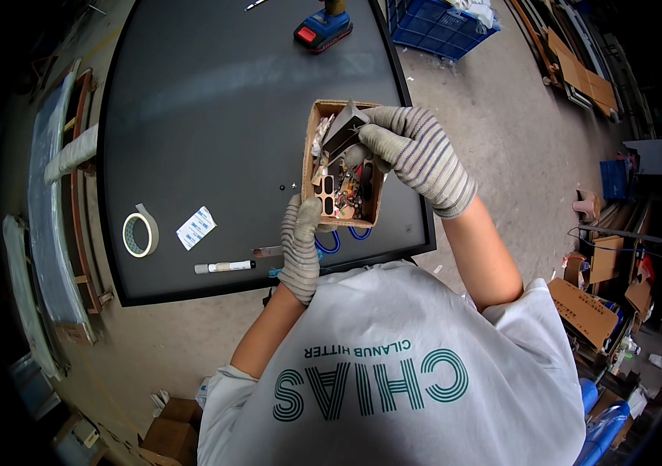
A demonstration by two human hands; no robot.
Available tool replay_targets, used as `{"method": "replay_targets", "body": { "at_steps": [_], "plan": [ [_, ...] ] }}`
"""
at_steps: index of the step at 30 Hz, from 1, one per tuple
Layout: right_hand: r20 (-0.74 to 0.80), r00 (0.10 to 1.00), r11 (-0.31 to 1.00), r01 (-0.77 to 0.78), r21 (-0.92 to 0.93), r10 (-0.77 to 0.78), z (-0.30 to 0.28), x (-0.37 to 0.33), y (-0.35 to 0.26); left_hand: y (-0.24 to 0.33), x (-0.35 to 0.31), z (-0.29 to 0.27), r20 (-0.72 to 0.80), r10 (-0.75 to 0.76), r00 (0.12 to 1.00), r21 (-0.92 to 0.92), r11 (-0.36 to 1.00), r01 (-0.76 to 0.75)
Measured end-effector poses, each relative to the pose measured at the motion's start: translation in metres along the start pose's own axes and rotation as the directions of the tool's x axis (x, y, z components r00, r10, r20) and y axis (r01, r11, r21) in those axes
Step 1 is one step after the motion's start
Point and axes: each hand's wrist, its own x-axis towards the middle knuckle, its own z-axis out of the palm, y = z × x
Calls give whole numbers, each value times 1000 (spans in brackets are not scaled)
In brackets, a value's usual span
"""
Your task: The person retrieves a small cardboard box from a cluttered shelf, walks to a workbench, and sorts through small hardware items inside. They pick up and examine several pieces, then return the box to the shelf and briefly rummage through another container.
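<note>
My gloved left hand (pixel 300 247) grips the near left corner of a small open cardboard box (pixel 307 159), with the thumb at its rim. The box stands over the dark panel and holds loose screws, metal plates with oval holes (pixel 323 196) and other small parts. Over the box's far half, my gloved right hand (pixel 412 151) is closed on a dark angled metal piece (pixel 344 130). Part of that piece is hidden by the fingers. Two blue loop handles (pixel 329 245) show between the box and my body; the rest of that tool is hidden.
On the black-framed dark panel (pixel 214 147) lie masking tape (pixel 138 235), a white packet (pixel 196 227), a marker (pixel 225 267) and a cordless drill (pixel 323 31). A blue crate (pixel 432 29) stands beyond the far right edge. Wrapped panels (pixel 53 202) lean at left.
</note>
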Motion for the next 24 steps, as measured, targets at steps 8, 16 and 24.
{"method": "replay_targets", "body": {
  "at_steps": [8, 16, 24],
  "plan": [
    [-56, 997, 999, 49, 7, -49, 0, 7, 2, 4, 4, 4, 3, -48, 999, -125, 991, 48],
    [-43, 984, 955, 160, -248, -176, 0, 17, 16, 3, 1, 2, 13, -64, 998, -169, 983, 66],
    [-24, 991, 700, 77, -710, -133, 4, 5, -11, 4, -2, -4, 52, 30, 998, -88, 996, -25]
  ]
}}
